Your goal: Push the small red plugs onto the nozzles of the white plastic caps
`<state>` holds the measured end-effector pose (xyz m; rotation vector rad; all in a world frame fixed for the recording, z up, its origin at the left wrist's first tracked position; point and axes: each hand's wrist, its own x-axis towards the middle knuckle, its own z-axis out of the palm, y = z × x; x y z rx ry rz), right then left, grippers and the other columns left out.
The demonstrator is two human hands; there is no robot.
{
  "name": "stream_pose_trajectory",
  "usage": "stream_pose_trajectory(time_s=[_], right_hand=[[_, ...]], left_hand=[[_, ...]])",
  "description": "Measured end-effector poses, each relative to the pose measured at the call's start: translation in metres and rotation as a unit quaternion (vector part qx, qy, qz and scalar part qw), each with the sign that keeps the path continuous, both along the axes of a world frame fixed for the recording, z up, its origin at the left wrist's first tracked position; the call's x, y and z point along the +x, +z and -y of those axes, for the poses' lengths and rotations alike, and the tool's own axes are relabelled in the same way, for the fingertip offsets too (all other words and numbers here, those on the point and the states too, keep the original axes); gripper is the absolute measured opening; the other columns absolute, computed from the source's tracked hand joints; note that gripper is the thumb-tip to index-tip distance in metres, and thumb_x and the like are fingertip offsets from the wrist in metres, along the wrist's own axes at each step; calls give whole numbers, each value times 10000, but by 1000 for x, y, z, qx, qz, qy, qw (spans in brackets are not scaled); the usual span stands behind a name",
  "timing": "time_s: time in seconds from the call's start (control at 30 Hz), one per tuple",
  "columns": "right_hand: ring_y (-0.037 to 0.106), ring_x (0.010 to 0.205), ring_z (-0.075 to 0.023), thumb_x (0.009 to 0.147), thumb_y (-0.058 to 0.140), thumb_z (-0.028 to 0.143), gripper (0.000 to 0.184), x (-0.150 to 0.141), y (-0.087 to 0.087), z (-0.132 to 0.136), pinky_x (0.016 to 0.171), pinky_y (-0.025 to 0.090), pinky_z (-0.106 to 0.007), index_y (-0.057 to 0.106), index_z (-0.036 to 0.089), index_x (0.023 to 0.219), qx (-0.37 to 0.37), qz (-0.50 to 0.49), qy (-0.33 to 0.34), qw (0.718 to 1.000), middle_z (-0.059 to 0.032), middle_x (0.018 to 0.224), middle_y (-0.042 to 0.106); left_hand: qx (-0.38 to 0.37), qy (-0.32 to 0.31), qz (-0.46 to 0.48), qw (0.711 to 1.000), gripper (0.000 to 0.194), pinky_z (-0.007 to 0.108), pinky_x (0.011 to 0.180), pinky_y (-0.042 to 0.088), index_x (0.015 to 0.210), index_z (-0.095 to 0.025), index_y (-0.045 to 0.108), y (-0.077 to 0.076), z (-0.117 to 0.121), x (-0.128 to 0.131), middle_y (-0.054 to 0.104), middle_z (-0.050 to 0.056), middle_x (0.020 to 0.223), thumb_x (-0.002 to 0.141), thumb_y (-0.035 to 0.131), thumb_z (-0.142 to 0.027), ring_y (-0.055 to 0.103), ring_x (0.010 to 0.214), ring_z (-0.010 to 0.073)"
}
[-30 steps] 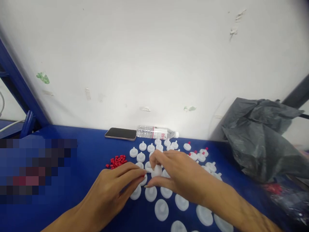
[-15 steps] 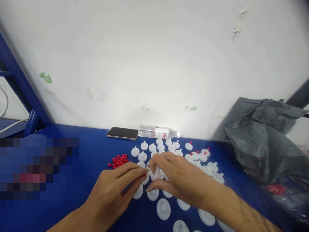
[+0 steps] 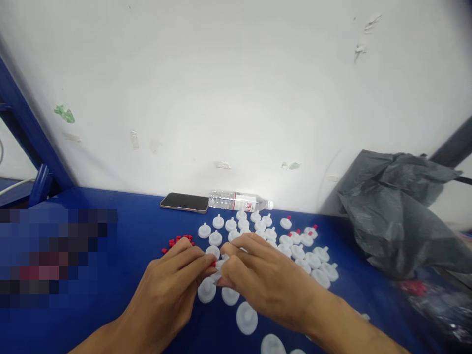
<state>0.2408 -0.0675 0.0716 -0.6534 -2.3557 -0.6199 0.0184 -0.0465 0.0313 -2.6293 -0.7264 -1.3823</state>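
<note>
My left hand [image 3: 169, 280] pinches a small red cap [image 3: 213, 264] between thumb and fingertips. My right hand [image 3: 267, 278] is closed on a white spouted lid [image 3: 220, 264], mostly hidden by the fingers. The red cap is at the lid's spout, and both hands nearly meet. Beyond my left hand lies a pile of loose red caps [image 3: 172, 243], partly covered by it. Around and beneath my hands, many white spouted lids [image 3: 247, 317] rest on the blue table. Several at the right back, such as one capped lid [image 3: 285, 223], carry red caps on their spouts.
A phone [image 3: 184, 202] and a clear plastic bottle [image 3: 241, 200] lie along the white wall. On the right stands a grey plastic bag [image 3: 391, 211], with a clear bag [image 3: 435, 305] holding something red in front. A blue frame post [image 3: 31, 123] rises at left.
My right hand's thumb and fingers have closed around the white lid. Both hands have shifted slightly left in view, and the red cap and lid spout are now together.
</note>
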Motion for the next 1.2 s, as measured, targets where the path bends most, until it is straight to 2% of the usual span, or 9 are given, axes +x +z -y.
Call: stream_pose_trajectory(time_s=[0.1,0.2,0.3,0.47,0.63,0.77,0.83,1.07,1.2], right_hand=[[742,775,-187,1068,566,140,203,2,-2,-2,794,669,-322,721,227,970,-15,25,-10,1000,4,838,784],[766,821,-196,1063,645,232,83,12,-2,-9,787,682,-334,722,245,1092,-88,24,-18,996,-3,953,815],[803,918,-223,1066,634,239,259,35,7,-21,823,691,-370,690,253,1319,-171,-17,-85,981,-43,1090,840],[801,1012,-262,1101,573,365,207,90,25,-47,894,652,-427,749,262,1134,-234,-91,-237,939,-74,1185,810],[785,1035,-283,1028,664,477,257,131,23,-68,939,597,-441,822,276,1048,-290,-45,-327,898,-99,1255,773],[784,824,-249,971,716,419,197,140,15,-75,775,571,-369,848,275,943,-347,-21,-341,874,-38,869,817],[777,752,-227,951,726,376,166,142,9,-78,719,553,-340,852,277,909,-373,-12,-342,862,-15,786,825],[793,801,-253,950,731,371,187,151,-5,-83,746,561,-353,866,259,886,-393,7,-346,852,-59,878,873],[811,1007,-294,1055,580,501,371,147,-1,-80,907,597,-398,864,266,1096,-378,13,-320,869,-82,1067,889]], left_hand=[[-19,14,-9,1000,249,293,576,591,1040,-276,690,-4,-1,2,760,-26,814,1155,478,-213,682,702,177],[-51,46,-24,997,224,317,635,616,1106,-286,730,-6,-7,1,799,-24,893,1164,516,-320,688,771,192],[-90,83,-51,991,260,321,655,601,1226,-304,745,-7,-18,-8,810,-6,988,1167,498,-360,673,857,207],[-130,165,-127,969,300,313,640,520,1095,-286,784,-7,-33,-21,758,44,1013,1117,485,-283,609,999,261],[-155,189,-170,955,297,331,697,522,1001,-240,788,-13,-37,-23,718,77,1053,1083,507,-288,591,1015,273],[-145,178,-176,957,364,334,684,506,947,-234,802,-21,-43,-26,721,84,1019,1088,473,-300,591,961,268],[-145,170,-169,960,374,319,664,492,925,-243,809,-23,-45,-28,728,81,1005,1089,478,-300,593,947,261],[-160,158,-149,963,328,293,639,465,877,-261,809,-24,-44,-27,738,62,952,1053,531,-258,617,928,250],[-163,165,-162,959,311,289,629,449,886,-248,770,-25,-42,-27,730,61,978,1058,512,-243,632,953,251]])
